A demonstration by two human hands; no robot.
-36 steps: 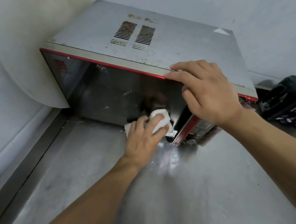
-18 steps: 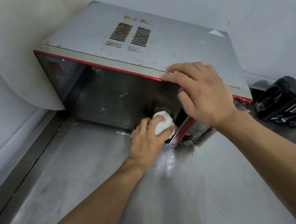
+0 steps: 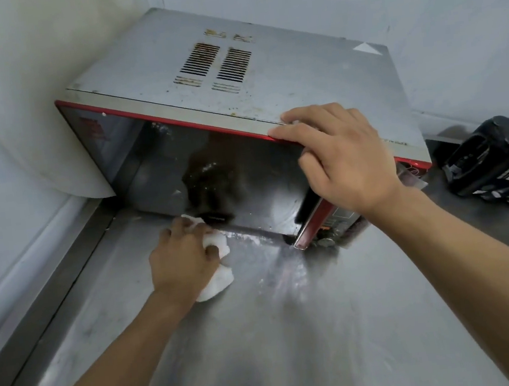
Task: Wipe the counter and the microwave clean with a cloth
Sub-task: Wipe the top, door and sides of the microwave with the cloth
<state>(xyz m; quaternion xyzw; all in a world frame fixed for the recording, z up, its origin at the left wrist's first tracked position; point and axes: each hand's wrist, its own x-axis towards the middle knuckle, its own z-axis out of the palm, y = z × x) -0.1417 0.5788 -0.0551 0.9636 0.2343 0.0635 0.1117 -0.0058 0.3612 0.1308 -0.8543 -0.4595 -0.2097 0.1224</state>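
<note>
A grey microwave (image 3: 281, 73) with a red-trimmed dark glass door stands in the corner on a steel counter (image 3: 292, 330). Its top is speckled with stains around the vent slots. My left hand (image 3: 181, 260) grips a white cloth (image 3: 221, 278) and presses it on the counter at the door's lower edge, left of centre. My right hand (image 3: 340, 155) rests on the microwave's top front edge near the right end, fingers over the top and thumb down the door face. White residue lies along the counter just under the door.
White tiled walls close in at the left and back. A raised steel lip (image 3: 44, 296) runs along the counter's left side. A black appliance (image 3: 495, 161) sits to the right of the microwave.
My left hand has slid the cloth leftward along the base of the door, from near the door's right end to left of centre. My right hand has kept its place on the top edge.
</note>
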